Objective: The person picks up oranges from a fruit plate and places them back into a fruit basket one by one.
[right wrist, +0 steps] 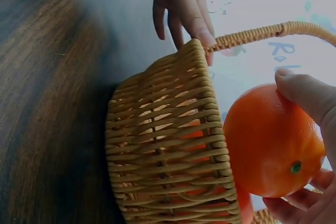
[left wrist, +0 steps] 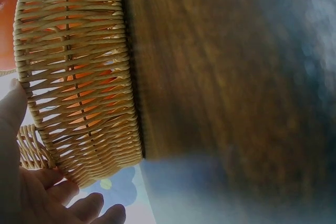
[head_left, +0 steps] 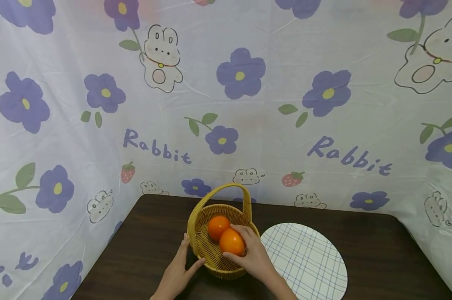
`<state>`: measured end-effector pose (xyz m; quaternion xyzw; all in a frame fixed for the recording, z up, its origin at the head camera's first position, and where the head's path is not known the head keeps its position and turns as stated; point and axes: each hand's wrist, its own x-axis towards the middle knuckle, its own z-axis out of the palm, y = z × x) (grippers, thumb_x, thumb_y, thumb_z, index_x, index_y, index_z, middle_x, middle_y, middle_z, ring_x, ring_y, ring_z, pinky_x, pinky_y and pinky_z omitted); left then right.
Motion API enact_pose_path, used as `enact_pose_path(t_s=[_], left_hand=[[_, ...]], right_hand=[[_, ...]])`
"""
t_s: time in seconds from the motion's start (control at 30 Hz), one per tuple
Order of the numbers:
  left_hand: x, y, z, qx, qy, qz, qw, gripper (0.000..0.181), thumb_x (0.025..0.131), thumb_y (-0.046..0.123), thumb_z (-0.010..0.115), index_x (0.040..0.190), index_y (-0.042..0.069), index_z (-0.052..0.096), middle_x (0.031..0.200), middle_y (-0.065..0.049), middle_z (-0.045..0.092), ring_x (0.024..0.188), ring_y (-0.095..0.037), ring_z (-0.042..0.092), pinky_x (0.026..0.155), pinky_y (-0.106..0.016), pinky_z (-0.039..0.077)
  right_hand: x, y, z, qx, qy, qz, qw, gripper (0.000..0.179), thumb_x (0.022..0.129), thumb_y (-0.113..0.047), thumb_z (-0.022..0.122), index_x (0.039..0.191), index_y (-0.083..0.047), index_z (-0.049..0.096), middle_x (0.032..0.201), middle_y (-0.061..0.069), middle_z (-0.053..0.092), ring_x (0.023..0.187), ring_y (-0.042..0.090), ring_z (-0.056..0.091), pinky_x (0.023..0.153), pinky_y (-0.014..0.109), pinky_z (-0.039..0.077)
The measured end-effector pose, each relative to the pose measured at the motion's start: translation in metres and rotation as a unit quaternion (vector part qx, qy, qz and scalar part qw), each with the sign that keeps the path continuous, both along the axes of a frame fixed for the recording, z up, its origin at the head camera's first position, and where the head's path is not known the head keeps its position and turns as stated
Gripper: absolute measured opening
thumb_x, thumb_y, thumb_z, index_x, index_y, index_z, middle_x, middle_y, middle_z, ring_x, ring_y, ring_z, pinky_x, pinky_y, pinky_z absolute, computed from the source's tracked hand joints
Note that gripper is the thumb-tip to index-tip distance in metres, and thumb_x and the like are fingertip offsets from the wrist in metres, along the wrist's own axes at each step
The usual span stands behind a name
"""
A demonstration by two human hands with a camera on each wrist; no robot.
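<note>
A yellow woven wicker basket with an arched handle stands on the dark table. My right hand grips an orange between thumb and fingers, over the basket's inside. In the right wrist view this orange shows a small green stem spot and sits just beyond the rim. Another orange lies inside the basket, beside the held one. My left hand rests against the basket's left side, thumb at the rim, fingers spread near the handle's base. The left wrist view shows orange colour through the weave.
A round white mat or plate with a blue grid pattern lies right of the basket, partly behind my right forearm. The dark wooden table meets a white curtain printed with purple flowers and rabbits at the back and sides.
</note>
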<state>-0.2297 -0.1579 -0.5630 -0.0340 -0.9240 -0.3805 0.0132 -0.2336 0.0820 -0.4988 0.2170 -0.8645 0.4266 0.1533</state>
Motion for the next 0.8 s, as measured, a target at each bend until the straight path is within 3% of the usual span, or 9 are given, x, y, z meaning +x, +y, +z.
enact_pose_path(t_s=[0.37,0.6,0.8], left_hand=[[0.000,0.000,-0.001,-0.002,0.002,0.001,1.0000,0.090,0.083,0.066,0.050,0.150,0.028,0.004,0.156,-0.004,0.006,0.138,-0.033,0.025,0.097,-0.060,0.034],[-0.001,-0.001,0.000,0.000,0.001,-0.002,1.0000,0.090,0.083,0.065,0.050,0.150,0.027,0.004,0.156,-0.002,0.006,0.138,-0.033,0.025,0.098,-0.060,0.033],[0.000,-0.001,0.000,-0.001,-0.006,0.001,1.0000,0.091,0.083,0.065,0.050,0.151,0.025,0.003,0.156,-0.006,0.007,0.136,-0.036,0.029,0.096,-0.061,0.034]], right_hand=[[0.001,-0.008,-0.004,0.045,0.007,0.006,0.9989,0.068,0.072,-0.040,0.078,0.131,-0.019,0.052,0.126,0.005,0.051,0.105,0.022,0.057,0.078,0.041,0.052],[-0.001,-0.013,-0.009,0.074,0.025,0.011,0.9969,0.072,0.074,-0.056,0.069,0.133,-0.020,0.050,0.126,0.003,0.051,0.106,0.021,0.057,0.078,0.041,0.052],[-0.003,-0.018,-0.014,0.096,0.049,0.016,0.9940,0.070,0.073,-0.046,0.075,0.133,-0.020,0.050,0.124,0.003,0.054,0.104,0.022,0.058,0.079,0.042,0.052]])
